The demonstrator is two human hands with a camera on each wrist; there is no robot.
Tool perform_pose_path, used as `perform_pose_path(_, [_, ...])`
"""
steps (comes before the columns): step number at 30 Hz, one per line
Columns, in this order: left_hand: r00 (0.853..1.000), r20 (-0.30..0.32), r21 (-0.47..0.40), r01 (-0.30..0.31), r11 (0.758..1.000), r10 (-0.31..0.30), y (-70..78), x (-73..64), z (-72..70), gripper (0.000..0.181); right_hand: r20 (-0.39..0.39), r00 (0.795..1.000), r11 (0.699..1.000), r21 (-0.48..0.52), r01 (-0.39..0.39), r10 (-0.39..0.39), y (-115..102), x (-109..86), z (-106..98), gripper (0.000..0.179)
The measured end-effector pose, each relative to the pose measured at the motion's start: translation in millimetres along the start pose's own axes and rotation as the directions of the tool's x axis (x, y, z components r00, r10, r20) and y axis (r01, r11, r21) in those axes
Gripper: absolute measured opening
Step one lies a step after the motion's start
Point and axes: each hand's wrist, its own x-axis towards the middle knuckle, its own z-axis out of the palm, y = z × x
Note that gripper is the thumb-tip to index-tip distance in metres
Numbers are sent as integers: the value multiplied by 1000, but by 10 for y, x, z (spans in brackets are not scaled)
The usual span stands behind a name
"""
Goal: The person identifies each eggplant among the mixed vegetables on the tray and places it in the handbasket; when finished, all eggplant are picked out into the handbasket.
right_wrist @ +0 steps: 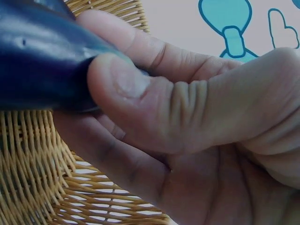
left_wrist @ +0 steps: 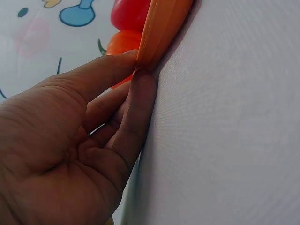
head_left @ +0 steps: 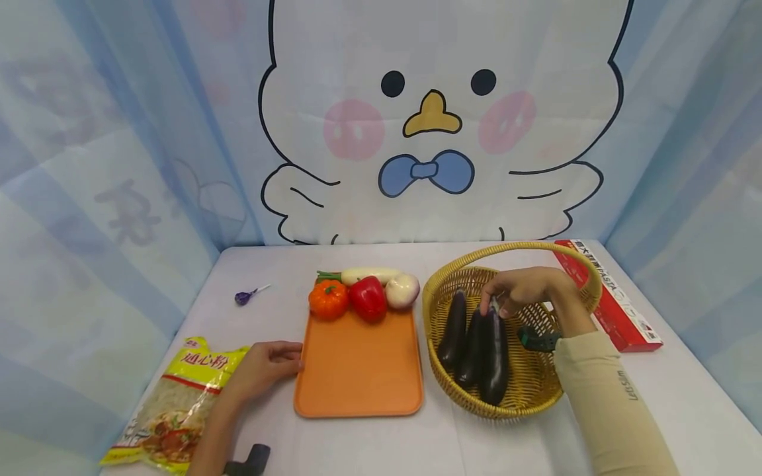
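Note:
My right hand (head_left: 524, 291) reaches into a wicker basket (head_left: 437, 350) and pinches the top end of a dark eggplant (head_left: 494, 363). In the right wrist view, the thumb lies on one side of the eggplant (right_wrist: 42, 61) and fingers on the other. Two more eggplants (head_left: 454, 330) lie alongside it in the basket. At the left edge of an orange tray (head_left: 357, 370), my left hand (head_left: 268, 370) pinches the rim, thumb above and a finger lower down, as the left wrist view shows. The tray lies on the table.
On the tray's far end sit an orange pepper (head_left: 329, 301), a red pepper (head_left: 368, 299), a purple-white round vegetable (head_left: 402, 291) and a long white vegetable (head_left: 369, 274). A yellow food bag (head_left: 184, 403) and a lollipop (head_left: 244, 297) lie left; a red pasta box (head_left: 625, 317) lies right.

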Motion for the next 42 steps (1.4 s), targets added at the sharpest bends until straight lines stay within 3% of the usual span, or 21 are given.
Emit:
perform_pose_path(14, [1000, -6, 6, 12, 1000, -12, 17, -9, 3, 44, -28, 999, 1000, 1, -15, 15, 56, 59, 18, 39])
perform_pose_path(22, [1000, -4, -1, 17, 1000, -17, 10, -4, 6, 44, -46, 999, 998, -63, 15, -18, 77, 87, 18, 34])
perform_pose_path(42, [1000, 4, -5, -2, 1000, 2, 11, -13, -12, 42, -114, 992, 995, -78, -63, 54, 122, 161, 66, 31])
